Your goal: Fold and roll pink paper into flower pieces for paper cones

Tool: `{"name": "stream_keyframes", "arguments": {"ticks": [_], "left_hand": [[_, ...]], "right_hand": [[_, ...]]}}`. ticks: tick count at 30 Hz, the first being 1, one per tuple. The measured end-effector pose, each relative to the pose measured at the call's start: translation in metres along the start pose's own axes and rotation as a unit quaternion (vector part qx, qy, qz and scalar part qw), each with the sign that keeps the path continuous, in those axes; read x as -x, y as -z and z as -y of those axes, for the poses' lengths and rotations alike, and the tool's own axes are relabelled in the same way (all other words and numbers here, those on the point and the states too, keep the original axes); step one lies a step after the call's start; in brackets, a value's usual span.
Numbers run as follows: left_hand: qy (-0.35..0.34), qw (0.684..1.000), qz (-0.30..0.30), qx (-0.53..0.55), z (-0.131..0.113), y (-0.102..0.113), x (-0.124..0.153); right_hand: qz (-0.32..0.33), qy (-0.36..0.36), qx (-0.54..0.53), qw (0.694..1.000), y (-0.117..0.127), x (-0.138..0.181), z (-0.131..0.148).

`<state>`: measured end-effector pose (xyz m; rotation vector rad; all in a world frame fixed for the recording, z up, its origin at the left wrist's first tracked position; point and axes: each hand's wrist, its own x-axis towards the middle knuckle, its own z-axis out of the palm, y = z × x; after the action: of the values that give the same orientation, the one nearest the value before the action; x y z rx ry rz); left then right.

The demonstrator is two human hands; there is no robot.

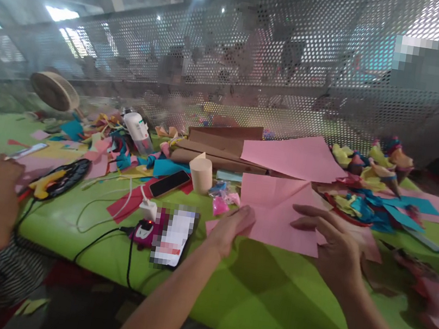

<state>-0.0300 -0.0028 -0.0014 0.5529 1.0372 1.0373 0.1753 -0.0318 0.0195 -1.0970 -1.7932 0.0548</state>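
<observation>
A creased pink paper sheet [279, 209] lies flat on the green table [257, 296] in front of me. My left hand [232, 229] rests with its fingertips on the sheet's near left corner. My right hand [333, 247] has its fingers spread and lies over the sheet's near right part, pressing or pinching it; whether it grips the paper is hard to tell. A second pink sheet [293, 156] lies behind, partly on brown cardboard [222, 145].
A paper cone [200, 172], a phone [169, 183], a glue bottle [139, 130] and coloured paper scraps [366, 203] crowd the table's back. Cables and a charger [146, 230] lie at left. A pink glue gun [436, 301] sits at right. Another person's hand [3, 173] works at far left. A perforated metal screen stands behind.
</observation>
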Motion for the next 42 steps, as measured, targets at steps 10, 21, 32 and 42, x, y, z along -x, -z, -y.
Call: {"name": "stream_keyframes", "arguments": {"ticks": [10, 21, 32, 42], "left_hand": [[-0.036, 0.999, 0.031, -0.016, -0.001, -0.003, 0.001], [-0.143, 0.922, 0.186, -0.307, -0.012, -0.001, 0.01], [-0.047, 0.968, 0.184, -0.164, -0.012, -0.001, 0.01], [-0.23, 0.87, 0.087, -0.428, -0.008, -0.001, 0.007]], "right_hand": [[0.034, -0.01, -0.005, 0.999, -0.002, 0.003, -0.005], [0.002, 0.022, 0.104, 0.994, 0.006, -0.005, -0.005], [-0.011, 0.0, 0.04, 0.999, 0.003, -0.001, -0.008], [0.007, 0.026, 0.092, 0.995, -0.005, 0.001, 0.002]]}}
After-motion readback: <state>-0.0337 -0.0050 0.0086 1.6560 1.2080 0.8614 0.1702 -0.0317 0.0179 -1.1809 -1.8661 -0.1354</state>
